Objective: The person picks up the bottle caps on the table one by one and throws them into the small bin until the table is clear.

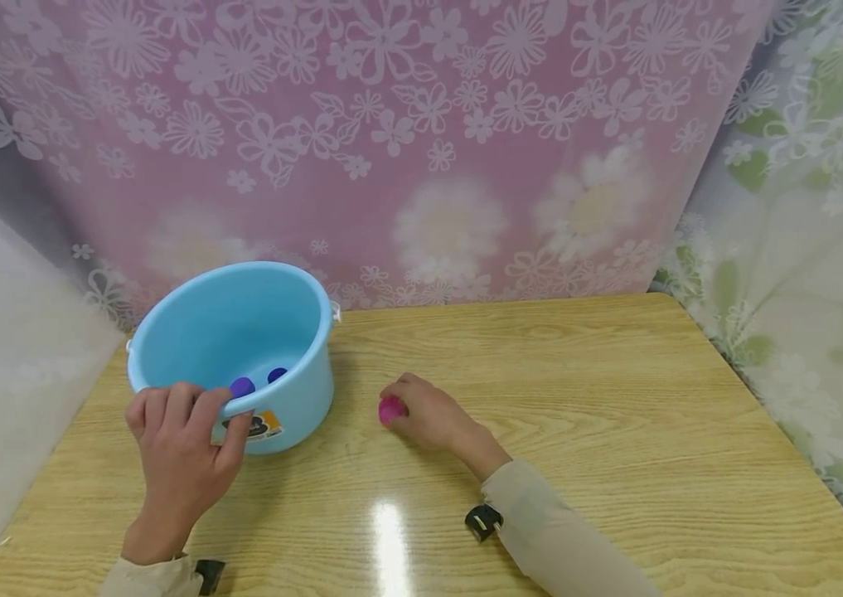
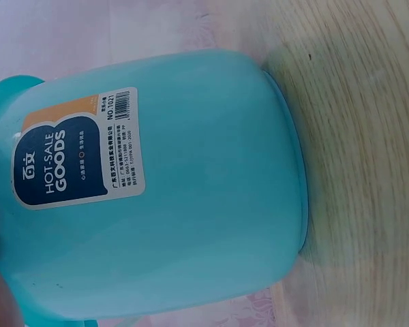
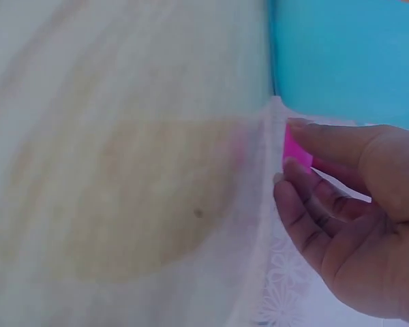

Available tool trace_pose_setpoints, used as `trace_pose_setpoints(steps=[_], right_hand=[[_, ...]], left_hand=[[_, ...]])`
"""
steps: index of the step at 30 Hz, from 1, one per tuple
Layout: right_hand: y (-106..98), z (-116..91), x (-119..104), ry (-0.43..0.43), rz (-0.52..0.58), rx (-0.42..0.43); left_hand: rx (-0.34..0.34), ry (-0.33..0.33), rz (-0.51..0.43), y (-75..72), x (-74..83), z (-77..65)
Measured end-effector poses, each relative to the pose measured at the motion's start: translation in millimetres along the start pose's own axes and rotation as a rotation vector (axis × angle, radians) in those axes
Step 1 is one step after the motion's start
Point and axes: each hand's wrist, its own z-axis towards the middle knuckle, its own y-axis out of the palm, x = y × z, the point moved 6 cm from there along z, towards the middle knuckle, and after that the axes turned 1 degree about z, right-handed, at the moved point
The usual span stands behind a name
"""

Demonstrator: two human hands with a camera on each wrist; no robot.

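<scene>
A light blue bucket (image 1: 302, 398) stands at the left of the wooden table, its label (image 2: 75, 150) facing the left wrist camera. Gripping the bucket's near rim is my left hand (image 1: 186, 452), with its fingers over the edge. Two purple pieces, one nearer the rim (image 1: 243, 386) and one deeper (image 1: 277, 375), show inside the bucket. To the right of the bucket, my right hand (image 1: 432, 414) pinches a small pink round piece (image 1: 391, 410) between thumb and fingers, at or just above the tabletop. The same pink piece (image 3: 298, 150) is partly covered by fingers in the right wrist view.
The wooden table (image 1: 578, 373) reaches back to a pink flowered curtain (image 1: 428, 166). Pale flowered cloth (image 1: 824, 274) hangs along the right side. White handle mounts, such as the right one (image 1: 336, 313), stick out from the bucket's rim.
</scene>
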Motion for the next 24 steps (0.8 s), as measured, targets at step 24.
trace_pose_setpoints(steps=[24], right_hand=[[-77, -6, -39, -0.088, 0.303, 0.512]], left_hand=[[-0.004, -0.002, 0.008, -1.9, 2.1, -2.4]])
